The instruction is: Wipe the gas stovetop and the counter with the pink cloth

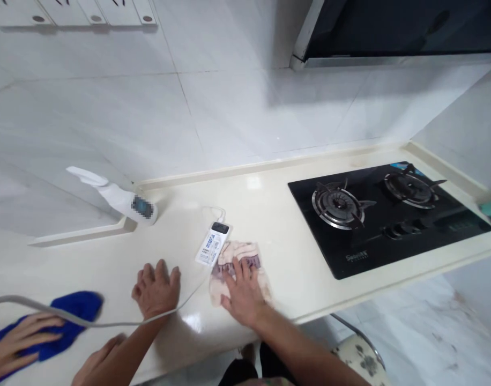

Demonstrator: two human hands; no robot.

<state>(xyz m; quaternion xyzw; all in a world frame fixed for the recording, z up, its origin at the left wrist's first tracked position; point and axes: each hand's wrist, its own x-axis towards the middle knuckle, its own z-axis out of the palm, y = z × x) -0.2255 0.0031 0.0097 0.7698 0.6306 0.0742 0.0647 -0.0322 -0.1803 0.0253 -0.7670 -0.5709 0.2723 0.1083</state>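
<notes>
My right hand (242, 292) lies flat, fingers spread, on a pale pink cloth (245, 257) spread on the cream countertop (285, 214). My left hand (156, 289) rests palm down on the bare counter to the left of the cloth, fingers stretched out and holding nothing. A white power bank (212, 245) lies just beyond the cloth's upper left corner. Its thin white cable (109, 323) runs left across my left wrist.
Another person's hand (12, 340) presses a blue cloth (74, 305) at the lower left. A white spray bottle (117, 197) lies on its side by the wall. A black two-burner gas hob (386, 214) is set in the counter at the right, under a dark range hood (390, 27). A patterned stool (358, 359) stands below the counter edge.
</notes>
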